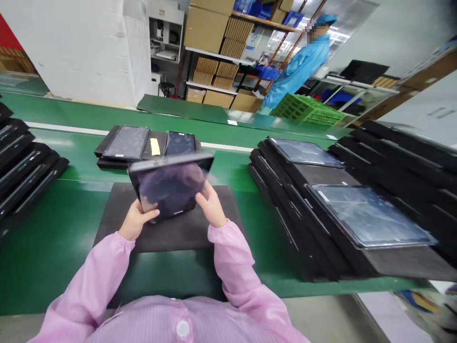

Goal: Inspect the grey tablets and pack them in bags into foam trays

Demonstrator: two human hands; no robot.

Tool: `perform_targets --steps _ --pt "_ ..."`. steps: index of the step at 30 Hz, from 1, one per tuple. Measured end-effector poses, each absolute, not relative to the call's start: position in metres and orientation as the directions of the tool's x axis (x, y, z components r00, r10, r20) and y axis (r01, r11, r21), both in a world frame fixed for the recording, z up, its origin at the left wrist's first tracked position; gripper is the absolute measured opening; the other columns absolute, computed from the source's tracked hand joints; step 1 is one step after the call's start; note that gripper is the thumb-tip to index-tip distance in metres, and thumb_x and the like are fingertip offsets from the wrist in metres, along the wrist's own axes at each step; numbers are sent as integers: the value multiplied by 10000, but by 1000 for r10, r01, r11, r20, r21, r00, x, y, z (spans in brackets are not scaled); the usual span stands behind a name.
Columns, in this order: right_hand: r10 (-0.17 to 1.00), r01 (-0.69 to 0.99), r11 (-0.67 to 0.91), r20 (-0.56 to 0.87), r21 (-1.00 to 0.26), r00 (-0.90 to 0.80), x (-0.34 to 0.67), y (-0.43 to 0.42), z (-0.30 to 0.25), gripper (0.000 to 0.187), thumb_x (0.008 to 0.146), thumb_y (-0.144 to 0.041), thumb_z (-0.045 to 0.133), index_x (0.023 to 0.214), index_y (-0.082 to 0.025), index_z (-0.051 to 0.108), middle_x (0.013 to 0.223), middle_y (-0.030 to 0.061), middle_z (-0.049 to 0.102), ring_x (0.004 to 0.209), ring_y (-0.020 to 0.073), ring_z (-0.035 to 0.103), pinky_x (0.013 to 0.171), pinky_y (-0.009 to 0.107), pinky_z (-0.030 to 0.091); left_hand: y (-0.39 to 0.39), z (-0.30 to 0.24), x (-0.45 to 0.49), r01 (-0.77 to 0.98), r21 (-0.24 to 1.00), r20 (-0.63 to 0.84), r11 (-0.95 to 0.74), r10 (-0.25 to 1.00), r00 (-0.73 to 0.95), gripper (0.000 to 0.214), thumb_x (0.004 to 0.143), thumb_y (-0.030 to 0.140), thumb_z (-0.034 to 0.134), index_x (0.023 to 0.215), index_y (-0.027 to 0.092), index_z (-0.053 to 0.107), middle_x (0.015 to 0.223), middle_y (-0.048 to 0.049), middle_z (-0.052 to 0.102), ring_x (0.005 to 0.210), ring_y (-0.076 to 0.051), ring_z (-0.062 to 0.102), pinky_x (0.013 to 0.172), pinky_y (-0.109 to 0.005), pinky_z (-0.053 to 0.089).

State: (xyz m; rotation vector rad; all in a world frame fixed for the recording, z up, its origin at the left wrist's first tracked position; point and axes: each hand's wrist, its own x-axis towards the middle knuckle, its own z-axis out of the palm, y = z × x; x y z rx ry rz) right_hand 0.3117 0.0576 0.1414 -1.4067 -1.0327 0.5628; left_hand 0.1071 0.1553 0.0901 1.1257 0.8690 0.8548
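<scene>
Between my two hands a dark tablet (171,188) is held up, tilted so that its glossy face leans toward me. My left hand (137,219) grips its lower left corner, thumb across the front. On the right edge my right hand (211,204) has its thumb at the front, with the other fingers partly hidden behind. A small white label shows at the tablet's lower edge, and its top edge is slightly blurred. Beneath it lies a black foam mat (124,238) on the green work surface (64,238).
Black foam trays with tablets (371,214) are stacked at the right, and more stacked trays (28,171) stand at the left. Behind the mat, a foam tray (110,162) carries two tablets and a yellow note (154,146). A person in blue (300,62) is beyond a green crate (307,109).
</scene>
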Motion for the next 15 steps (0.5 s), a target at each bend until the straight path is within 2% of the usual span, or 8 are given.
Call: perform_targets --steps 3,4,6,8,10,11,13,15 --pt "785 263 181 300 -948 541 310 58 152 457 706 -669 702 790 -223 646 819 91 732 863 271 710 883 436 572 153 103 103 -45 979 -156 198 873 461 470 391 338 935 760 159 706 812 -104 756 848 -331 727 841 -460 600" --pt "787 272 178 302 -946 538 309 57 155 442 692 -657 731 748 -227 644 778 85 725 827 274 707 863 445 577 149 109 101 -12 986 -141 164 878 458 446 399 345 935 739 160 713 787 -107 752 823 -337 727 826 -467 603" --pt "801 259 246 347 -934 489 308 54 161 452 634 -640 800 738 -231 641 841 92 740 829 280 712 849 456 582 136 122 99 9 999 -42 42 921 387 431 453 377 930 767 168 720 780 -96 746 790 -321 726 820 -457 605" --pt "790 205 388 439 -898 429 306 54 166 488 596 -636 839 745 -231 611 951 102 746 863 278 717 842 451 583 121 132 101 -30 993 121 -117 962 245 459 583 455 889 904 178 712 842 -77 743 799 -281 723 819 -414 602" --pt "767 158 476 496 -865 407 304 55 169 512 604 -632 847 719 -232 549 936 94 740 849 264 714 806 432 582 108 141 109 -88 962 265 -258 961 79 499 728 579 778 1012 185 664 890 -62 720 820 -238 706 807 -366 586" --pt "763 151 477 493 -866 419 301 56 170 523 615 -632 844 715 -235 519 892 81 733 830 255 707 777 415 579 106 145 114 -87 944 320 -318 947 13 512 789 648 692 996 182 647 864 -54 699 799 -220 690 780 -345 575" --pt "738 152 470 481 -870 474 292 55 170 537 641 -631 833 734 -244 472 813 49 702 774 232 684 715 375 562 110 159 126 -53 900 429 -434 900 -74 565 862 738 529 866 181 620 746 -32 639 702 -184 633 687 -305 534" --pt "675 149 518 509 -842 534 278 53 168 536 681 -632 809 777 -255 440 806 30 668 752 214 663 695 354 541 127 177 140 -31 832 548 -553 830 -103 629 886 774 434 739 185 599 626 -12 566 593 -155 552 582 -283 457"
